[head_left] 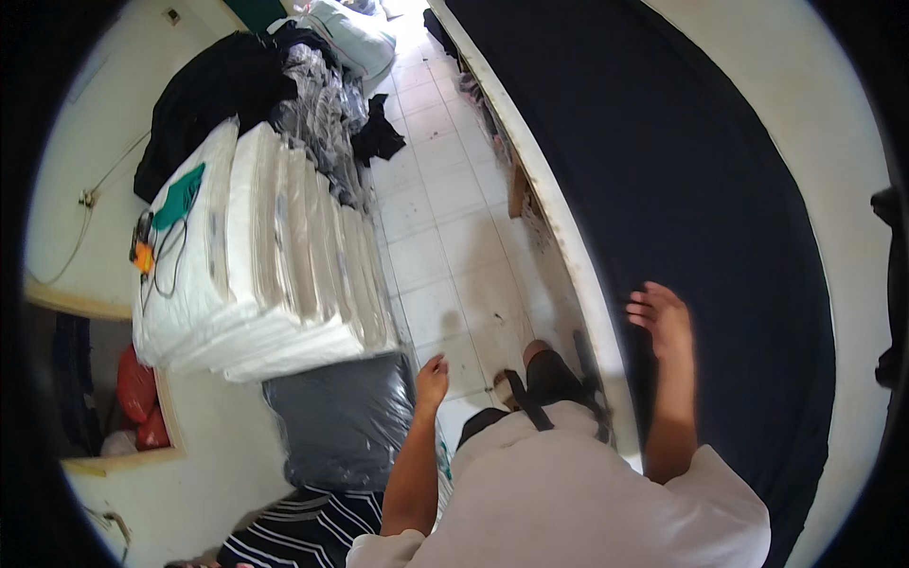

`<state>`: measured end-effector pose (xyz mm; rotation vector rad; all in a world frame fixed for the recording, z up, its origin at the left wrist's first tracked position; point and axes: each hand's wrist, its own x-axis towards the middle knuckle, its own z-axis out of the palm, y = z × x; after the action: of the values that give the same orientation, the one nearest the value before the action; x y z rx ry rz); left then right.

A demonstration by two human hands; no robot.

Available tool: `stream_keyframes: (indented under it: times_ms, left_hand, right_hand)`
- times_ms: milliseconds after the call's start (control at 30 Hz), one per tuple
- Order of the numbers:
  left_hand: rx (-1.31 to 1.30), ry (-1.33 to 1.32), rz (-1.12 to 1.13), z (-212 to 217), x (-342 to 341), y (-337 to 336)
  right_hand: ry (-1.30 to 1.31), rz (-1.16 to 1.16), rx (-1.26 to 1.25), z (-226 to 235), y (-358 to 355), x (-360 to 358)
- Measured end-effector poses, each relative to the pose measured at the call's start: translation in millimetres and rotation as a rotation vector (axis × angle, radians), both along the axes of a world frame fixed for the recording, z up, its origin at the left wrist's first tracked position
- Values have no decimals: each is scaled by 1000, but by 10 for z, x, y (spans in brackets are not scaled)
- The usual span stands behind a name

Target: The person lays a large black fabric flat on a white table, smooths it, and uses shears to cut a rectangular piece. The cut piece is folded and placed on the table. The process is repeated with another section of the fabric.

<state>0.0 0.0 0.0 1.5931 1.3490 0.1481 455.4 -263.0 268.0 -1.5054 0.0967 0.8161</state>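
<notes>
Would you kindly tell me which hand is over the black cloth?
The right hand, on the picture's right; whether it touches the black cloth is unclear. The left hand is over the tiled floor instead.

White packages (pixel 254 208) stacked at left of the frame
A green cloth (pixel 178 197) and an orange-and-black object (pixel 143 256) lie on them; red bags (pixel 137 386) show at lower left, a striped cloth (pixel 303 532) at the bottom edge, a pale sack (pixel 352 40) at the top.

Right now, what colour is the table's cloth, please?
The cloth looks nearly black, seen best in the head view.
</notes>
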Motion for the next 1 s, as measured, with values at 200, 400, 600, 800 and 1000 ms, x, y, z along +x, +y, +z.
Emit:
stream_keyframes:
  times_ms: [200,400,600,800,1000]
  left_hand:
    - [158,-64,-276,428,1869,1171]
    - [223,-89,-582,609,3719,2981]
    - [334,-488,-567,2442,6171,3993]
    - [374,-998,-1140,3525,9253,4601]
    - [853,-979,-1382,4333,13087,4149]
  right_hand:
    - [291,-310,251,-256,989,650]
    - [554,-649,800,-654,2766,1965]
    - [682,-778,850,-441,3739,2401]
    - [309,-988,414,256,4649,3737]
    - [-410,-1126,-280,1916,4925,4068]
